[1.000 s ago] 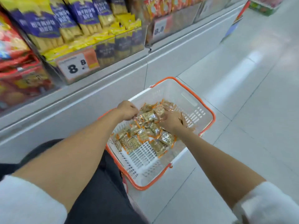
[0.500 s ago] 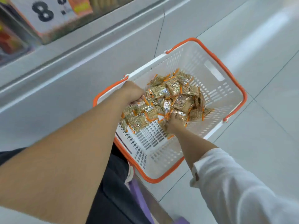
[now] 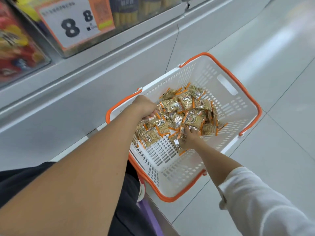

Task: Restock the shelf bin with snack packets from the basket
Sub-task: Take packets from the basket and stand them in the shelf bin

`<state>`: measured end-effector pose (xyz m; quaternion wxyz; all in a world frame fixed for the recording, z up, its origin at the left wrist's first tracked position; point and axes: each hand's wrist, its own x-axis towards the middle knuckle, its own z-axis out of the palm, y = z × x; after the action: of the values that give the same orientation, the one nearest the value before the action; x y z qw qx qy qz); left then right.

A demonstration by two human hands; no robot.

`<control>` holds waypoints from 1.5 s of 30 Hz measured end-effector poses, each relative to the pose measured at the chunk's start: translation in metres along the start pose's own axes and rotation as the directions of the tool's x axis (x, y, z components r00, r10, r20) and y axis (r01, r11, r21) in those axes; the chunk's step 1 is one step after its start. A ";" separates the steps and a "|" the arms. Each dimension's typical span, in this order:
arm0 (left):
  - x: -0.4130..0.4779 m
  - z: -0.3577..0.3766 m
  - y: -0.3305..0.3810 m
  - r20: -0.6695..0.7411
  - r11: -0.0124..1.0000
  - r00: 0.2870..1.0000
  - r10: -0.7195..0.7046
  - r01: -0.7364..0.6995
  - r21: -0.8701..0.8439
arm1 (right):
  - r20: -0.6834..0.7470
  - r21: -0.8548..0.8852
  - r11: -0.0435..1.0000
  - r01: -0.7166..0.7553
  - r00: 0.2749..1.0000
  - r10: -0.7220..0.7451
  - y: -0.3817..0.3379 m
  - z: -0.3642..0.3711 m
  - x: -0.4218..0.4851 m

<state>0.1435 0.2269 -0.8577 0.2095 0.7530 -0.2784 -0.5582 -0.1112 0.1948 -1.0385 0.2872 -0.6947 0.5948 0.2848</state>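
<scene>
Head view, the only one.

- Basket (image 3: 201, 74), white with orange rim, sits on the floor (image 3: 281, 159) right of centre, close against the grey shelf base (image 3: 102, 74).
- Snack packets (image 3: 185, 113), gold with orange ends, lie heaped in the basket's far half. Its near half shows bare mesh.
- Left hand (image 3: 144, 107) is at the pile's left edge, knuckles up, grip curled down onto packets there.
- Right hand (image 3: 190, 138) is at the pile's lower edge. Its grip is apart, fingers laid fairly straight and pushed in under the packets, tips hidden.
- Shelf bin (image 3: 56, 53) with price card (image 3: 75, 24) is in the upper left of the frame, blurred. Which bin takes these packets I cannot tell.

Step in hand, as I judge it: gathering a handful, nothing lifted clear yet. The next move calls for closing both hands on the bunch, lifting it over the rim and carrying it up and left to the bin. The packets look slippery, so some may drop.
</scene>
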 end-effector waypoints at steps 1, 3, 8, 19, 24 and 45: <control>-0.001 0.000 -0.002 0.005 1.000 1.000 -0.006 0.006 0.010 | 0.015 -0.061 0.998 0.025 1.000 -0.024 -0.001 0.006 0.001; -0.002 -0.002 -0.006 0.006 0.999 1.000 -0.022 0.021 0.028 | -0.006 -0.212 0.976 0.058 0.998 -0.061 -0.010 0.013 0.000; -0.007 -0.012 -0.005 -0.010 1.000 1.000 -0.011 0.011 0.000 | 0.050 0.024 0.993 0.119 0.992 -0.120 -0.036 0.003 -0.002; -0.061 -0.014 0.019 0.031 0.997 0.997 0.076 -0.077 0.021 | 0.174 0.982 0.161 -0.102 0.826 -0.537 -0.070 -0.146 -0.151; -0.105 -0.026 0.049 -0.010 0.941 0.969 0.247 -0.243 -0.235 | 0.043 0.981 0.180 0.064 0.845 -0.533 -0.093 -0.189 -0.188; -0.295 -0.166 0.131 -0.300 0.746 0.740 0.602 -0.655 -0.119 | -0.717 0.537 0.105 0.837 0.519 -0.465 -0.186 -0.357 -0.379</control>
<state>0.2125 0.3212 -0.5139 0.4992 0.6484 -0.4272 -0.3846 0.0425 0.2065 -0.5080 0.5652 -0.6810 0.3078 -0.3493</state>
